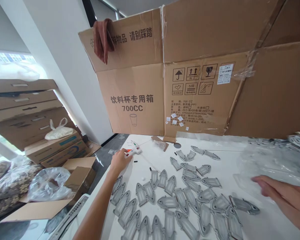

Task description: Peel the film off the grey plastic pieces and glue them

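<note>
At the far left of the table, my left hand [121, 161] is closed round the handle of a white glue gun [135, 149] with an orange trigger. My right hand [277, 190] is at the right, its fingers drawn together over a clear plastic bag [246, 184]; the fingertips are partly blurred against the film. Between both hands lie many grey boat-shaped plastic pieces [167, 202] with pale translucent middles, spread over the white table [150, 151]. One darker grey piece [245, 204] rests just left of my right hand.
Large cardboard boxes [137, 80] wall off the table's back, a brown cloth [103, 38] draped over one. More clear film [275, 160] covers the right side. Small black bits [135, 161] lie near the glue gun. An opened carton [80, 178] and bags stand on the floor at left.
</note>
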`<action>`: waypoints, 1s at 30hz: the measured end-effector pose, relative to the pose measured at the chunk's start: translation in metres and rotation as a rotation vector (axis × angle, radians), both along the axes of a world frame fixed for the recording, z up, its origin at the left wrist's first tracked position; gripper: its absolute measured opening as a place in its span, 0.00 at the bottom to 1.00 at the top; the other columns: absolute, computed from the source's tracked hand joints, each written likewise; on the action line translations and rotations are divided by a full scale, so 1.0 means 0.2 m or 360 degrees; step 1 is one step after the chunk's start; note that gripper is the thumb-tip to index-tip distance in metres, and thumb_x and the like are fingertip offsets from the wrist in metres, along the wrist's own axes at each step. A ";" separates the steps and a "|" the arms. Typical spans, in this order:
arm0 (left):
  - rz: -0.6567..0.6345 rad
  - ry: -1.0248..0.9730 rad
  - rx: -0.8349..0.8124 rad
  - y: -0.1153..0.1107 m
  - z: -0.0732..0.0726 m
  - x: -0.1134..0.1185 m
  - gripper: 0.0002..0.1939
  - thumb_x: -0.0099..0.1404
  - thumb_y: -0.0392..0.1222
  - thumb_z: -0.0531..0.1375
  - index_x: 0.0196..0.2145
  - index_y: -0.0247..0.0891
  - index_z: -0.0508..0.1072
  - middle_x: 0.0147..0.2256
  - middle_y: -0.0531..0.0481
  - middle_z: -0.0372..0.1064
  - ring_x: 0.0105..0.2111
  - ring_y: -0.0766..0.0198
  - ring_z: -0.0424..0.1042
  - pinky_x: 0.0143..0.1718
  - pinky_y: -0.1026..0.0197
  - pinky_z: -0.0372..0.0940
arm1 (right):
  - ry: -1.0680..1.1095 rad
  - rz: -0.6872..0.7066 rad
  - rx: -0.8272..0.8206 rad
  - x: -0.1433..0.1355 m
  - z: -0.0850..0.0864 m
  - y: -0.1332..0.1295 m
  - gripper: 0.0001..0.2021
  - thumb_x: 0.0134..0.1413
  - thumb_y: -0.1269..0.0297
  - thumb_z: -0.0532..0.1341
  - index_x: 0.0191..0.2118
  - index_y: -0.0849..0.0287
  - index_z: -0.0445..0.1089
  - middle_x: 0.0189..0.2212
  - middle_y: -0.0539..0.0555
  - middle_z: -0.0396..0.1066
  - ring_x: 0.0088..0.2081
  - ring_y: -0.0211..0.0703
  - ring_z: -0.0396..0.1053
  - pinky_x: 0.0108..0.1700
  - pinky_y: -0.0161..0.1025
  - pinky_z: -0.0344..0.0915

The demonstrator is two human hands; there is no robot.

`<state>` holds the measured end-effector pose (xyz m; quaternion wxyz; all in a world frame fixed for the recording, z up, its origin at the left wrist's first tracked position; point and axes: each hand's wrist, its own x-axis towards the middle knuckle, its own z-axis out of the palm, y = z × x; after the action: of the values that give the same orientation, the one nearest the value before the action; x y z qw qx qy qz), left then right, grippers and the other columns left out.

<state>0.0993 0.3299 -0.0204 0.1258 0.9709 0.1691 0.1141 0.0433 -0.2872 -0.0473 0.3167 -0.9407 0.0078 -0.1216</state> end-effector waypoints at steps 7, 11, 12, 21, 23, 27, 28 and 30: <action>0.0090 -0.0357 -0.0243 -0.03 0.17 0.01 0.14 0.66 0.49 0.60 0.43 0.36 0.73 0.47 0.35 0.75 0.53 0.42 0.72 0.52 0.50 0.65 | 0.0646 0.0964 0.0453 -0.06 0.53 0.84 0.27 0.75 0.35 0.47 0.51 0.43 0.76 0.44 0.56 0.76 0.47 0.61 0.73 0.52 0.52 0.68; 0.0043 -0.0699 -0.0459 -0.11 0.33 0.00 0.20 0.71 0.56 0.57 0.48 0.37 0.71 0.43 0.40 0.76 0.46 0.48 0.76 0.50 0.50 0.67 | 0.0617 0.1499 0.0818 -0.05 0.59 1.25 0.20 0.78 0.45 0.52 0.52 0.49 0.77 0.42 0.54 0.77 0.44 0.56 0.74 0.48 0.46 0.68; 0.0008 -0.0759 -0.0527 -0.14 0.37 0.00 0.22 0.72 0.59 0.55 0.50 0.37 0.71 0.40 0.42 0.76 0.42 0.52 0.78 0.47 0.52 0.69 | 0.0608 0.1608 0.0921 -0.04 0.58 1.33 0.20 0.79 0.47 0.52 0.52 0.51 0.77 0.41 0.54 0.77 0.43 0.54 0.74 0.47 0.46 0.69; -0.0335 -0.1075 -0.1687 -0.70 0.41 -0.25 0.20 0.71 0.57 0.62 0.47 0.38 0.66 0.38 0.47 0.74 0.34 0.61 0.76 0.36 0.59 0.70 | 0.0207 0.1179 0.1844 0.09 0.46 1.82 0.30 0.73 0.40 0.61 0.71 0.50 0.61 0.65 0.56 0.64 0.63 0.55 0.64 0.64 0.47 0.63; -0.0380 -0.0953 -0.1828 -0.80 0.33 -0.31 0.17 0.71 0.52 0.62 0.48 0.39 0.65 0.40 0.45 0.75 0.36 0.60 0.77 0.37 0.58 0.71 | 0.0292 0.1050 0.2073 0.09 0.45 1.87 0.32 0.67 0.39 0.66 0.68 0.51 0.64 0.59 0.55 0.70 0.60 0.57 0.68 0.59 0.46 0.68; -0.0459 -0.0929 -0.1711 -0.85 0.21 -0.37 0.12 0.72 0.48 0.59 0.48 0.39 0.68 0.49 0.39 0.73 0.46 0.56 0.75 0.42 0.56 0.70 | 0.0496 0.0673 0.2333 0.09 0.42 1.94 0.33 0.48 0.39 0.75 0.51 0.58 0.74 0.43 0.56 0.77 0.49 0.62 0.74 0.41 0.43 0.75; -0.0537 -0.0889 -0.1605 -0.83 0.22 -0.38 0.12 0.73 0.47 0.59 0.49 0.39 0.69 0.51 0.39 0.72 0.47 0.56 0.75 0.44 0.56 0.70 | 0.0473 0.0631 0.2361 0.10 0.40 1.94 0.32 0.46 0.40 0.76 0.49 0.58 0.75 0.44 0.57 0.77 0.50 0.62 0.74 0.42 0.43 0.75; -0.0723 -0.0793 -0.1286 -0.74 0.26 -0.42 0.11 0.73 0.47 0.60 0.49 0.40 0.71 0.52 0.41 0.72 0.49 0.56 0.73 0.48 0.55 0.69 | 0.0371 0.0654 0.2441 0.13 0.37 1.92 0.31 0.46 0.42 0.78 0.50 0.58 0.75 0.50 0.58 0.77 0.53 0.61 0.73 0.47 0.44 0.74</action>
<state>0.0162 0.1828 0.0308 0.5480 0.8006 -0.0502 0.2371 0.0686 0.0973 0.0265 0.8880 -0.4504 -0.0512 0.0774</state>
